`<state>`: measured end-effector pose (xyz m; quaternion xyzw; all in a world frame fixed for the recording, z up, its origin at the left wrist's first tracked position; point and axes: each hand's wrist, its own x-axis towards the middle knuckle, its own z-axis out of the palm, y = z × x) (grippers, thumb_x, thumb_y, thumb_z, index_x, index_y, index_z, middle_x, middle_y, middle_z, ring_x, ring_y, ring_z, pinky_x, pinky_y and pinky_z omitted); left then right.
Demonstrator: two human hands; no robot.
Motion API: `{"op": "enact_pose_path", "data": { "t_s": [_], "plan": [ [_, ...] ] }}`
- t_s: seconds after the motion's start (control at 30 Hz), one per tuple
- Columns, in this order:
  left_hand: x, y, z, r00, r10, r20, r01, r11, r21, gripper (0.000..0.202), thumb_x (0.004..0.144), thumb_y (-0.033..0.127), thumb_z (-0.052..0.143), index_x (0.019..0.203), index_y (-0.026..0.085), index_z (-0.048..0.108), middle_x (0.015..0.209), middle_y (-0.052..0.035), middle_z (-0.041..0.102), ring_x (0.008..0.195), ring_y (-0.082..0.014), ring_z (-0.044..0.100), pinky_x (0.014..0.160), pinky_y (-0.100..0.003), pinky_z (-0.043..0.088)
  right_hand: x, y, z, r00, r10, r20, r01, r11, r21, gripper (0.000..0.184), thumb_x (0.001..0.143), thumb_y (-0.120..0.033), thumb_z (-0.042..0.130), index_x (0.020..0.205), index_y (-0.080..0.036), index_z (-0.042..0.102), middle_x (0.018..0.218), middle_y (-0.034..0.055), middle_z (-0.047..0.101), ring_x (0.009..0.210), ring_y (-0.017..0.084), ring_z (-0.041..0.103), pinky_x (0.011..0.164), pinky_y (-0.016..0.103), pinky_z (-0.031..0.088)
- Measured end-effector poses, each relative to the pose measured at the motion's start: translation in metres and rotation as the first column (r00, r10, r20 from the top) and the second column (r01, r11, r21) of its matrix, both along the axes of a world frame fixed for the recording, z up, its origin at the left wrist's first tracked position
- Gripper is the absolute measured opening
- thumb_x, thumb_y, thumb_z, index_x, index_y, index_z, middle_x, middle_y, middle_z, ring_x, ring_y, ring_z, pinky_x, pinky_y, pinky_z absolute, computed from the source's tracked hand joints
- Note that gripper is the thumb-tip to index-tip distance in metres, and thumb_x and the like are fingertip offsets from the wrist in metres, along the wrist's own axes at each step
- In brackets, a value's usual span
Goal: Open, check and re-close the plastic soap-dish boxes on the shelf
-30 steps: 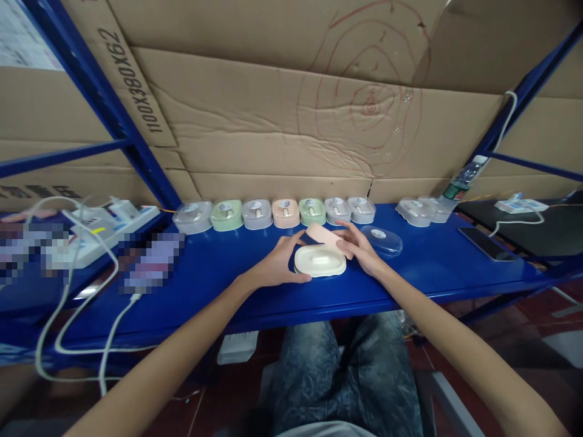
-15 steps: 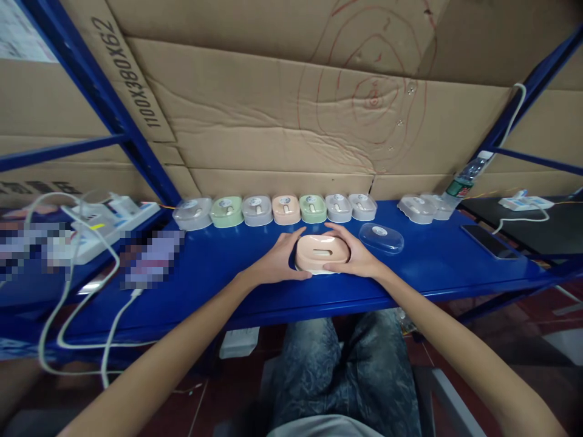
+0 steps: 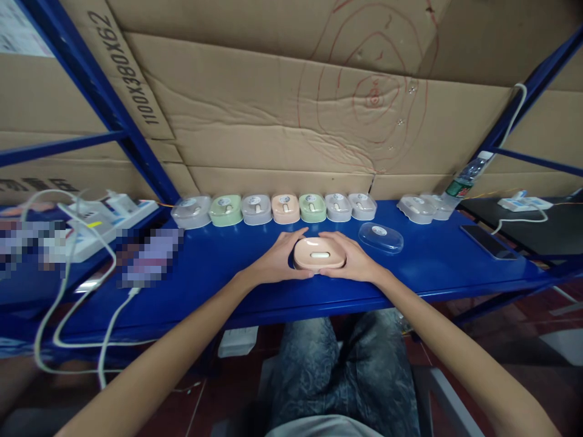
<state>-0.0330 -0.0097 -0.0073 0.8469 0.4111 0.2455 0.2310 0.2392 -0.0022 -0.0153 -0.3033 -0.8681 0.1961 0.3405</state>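
Note:
A peach-coloured oval box [image 3: 319,253] lies on the blue shelf [image 3: 218,273] in front of me. My left hand [image 3: 276,262] cups its left side and my right hand [image 3: 353,261] cups its right side, fingers curled round the rim. The peach top piece sits flat on the box. A clear plastic lid [image 3: 381,237] rests on the shelf just to the right of my right hand.
A row of several lidded boxes [image 3: 273,209] in grey, green and peach lines the back of the shelf. Two more clear ones [image 3: 423,207] sit further right beside a tilted water bottle [image 3: 465,172]. A phone [image 3: 488,241] lies at right; power strips and white cables [image 3: 86,243] at left.
My right hand brought the peach piece down from a tilt onto the cream base. Both hands have since closed in round the box and pressed the piece flat.

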Motion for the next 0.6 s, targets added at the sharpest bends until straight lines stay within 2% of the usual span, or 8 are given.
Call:
{"op": "enact_pose_path", "data": {
  "t_s": [0.1,0.2,0.27,0.33,0.4,0.5,0.6],
  "plan": [
    [0.000,0.000,0.001,1.000,-0.002,0.021,0.002,1.000,0.000,0.112,0.076,0.061,0.086,0.167,0.028,0.030,0.164,-0.0142,0.045,0.151,-0.0414,0.039,0.126,-0.061,0.032,0.006,-0.004,0.004,1.000,-0.014,0.023,0.014,1.000,0.021,0.098,0.079,-0.060,0.088,0.162,-0.035,0.041,0.159,0.0117,0.054,0.145,0.039,0.051,0.121,0.063,0.041],
    [0.000,-0.001,0.003,1.000,0.006,0.017,-0.005,1.000,-0.021,0.110,0.077,0.059,0.086,0.167,0.027,0.031,0.167,-0.0136,0.041,0.153,-0.0414,0.038,0.126,-0.059,0.031,0.031,-0.004,0.010,0.993,-0.116,0.035,0.112,0.989,0.100,0.081,0.094,-0.054,0.075,0.164,-0.035,0.039,0.161,0.0111,0.051,0.149,0.037,0.047,0.124,0.062,0.038],
    [0.001,-0.002,0.005,1.000,0.008,0.009,-0.008,0.999,-0.031,0.110,0.078,0.060,0.086,0.168,0.027,0.031,0.167,-0.0137,0.042,0.153,-0.0419,0.037,0.127,-0.059,0.030,0.058,-0.002,0.014,0.963,-0.254,0.084,0.235,0.954,0.186,0.073,0.098,-0.053,0.069,0.163,-0.032,0.043,0.159,0.0131,0.052,0.148,0.039,0.046,0.124,0.064,0.036],
    [0.002,-0.002,0.006,1.000,0.016,0.008,-0.015,0.999,-0.035,0.112,0.077,0.060,0.086,0.168,0.026,0.031,0.166,-0.0140,0.043,0.152,-0.0425,0.038,0.126,-0.060,0.031,0.088,0.003,0.016,0.903,-0.395,0.171,0.339,0.898,0.281,0.072,0.096,-0.057,0.070,0.159,-0.028,0.050,0.158,0.0165,0.052,0.147,0.044,0.045,0.122,0.068,0.036],
    [0.002,-0.003,0.006,1.000,0.025,0.007,-0.025,0.999,-0.036,0.112,0.076,0.059,0.087,0.167,0.026,0.031,0.165,-0.0143,0.044,0.151,-0.0423,0.039,0.126,-0.059,0.032,0.116,0.007,0.013,0.837,-0.479,0.264,0.384,0.859,0.339,0.069,0.094,-0.060,0.069,0.153,-0.025,0.058,0.157,0.0188,0.053,0.146,0.048,0.044,0.119,0.071,0.036],
    [0.002,-0.002,0.005,1.000,0.029,-0.003,-0.029,0.999,-0.033,0.111,0.077,0.058,0.086,0.167,0.024,0.031,0.166,-0.0147,0.043,0.151,-0.0407,0.039,0.127,-0.057,0.031,0.145,0.009,0.005,0.788,-0.494,0.367,0.398,0.864,0.309,0.067,0.096,-0.062,0.066,0.152,-0.026,0.060,0.155,0.0201,0.055,0.145,0.048,0.048,0.117,0.071,0.039],
    [0.002,-0.002,0.004,1.000,0.028,-0.002,-0.028,0.999,-0.033,0.110,0.078,0.058,0.086,0.167,0.025,0.031,0.165,-0.0144,0.043,0.151,-0.0404,0.038,0.127,-0.058,0.031,0.154,0.008,-0.003,0.815,-0.454,0.361,0.397,0.890,0.223,0.067,0.099,-0.061,0.062,0.158,-0.029,0.053,0.157,0.0186,0.053,0.145,0.043,0.051,0.116,0.067,0.044]
  ]
}}
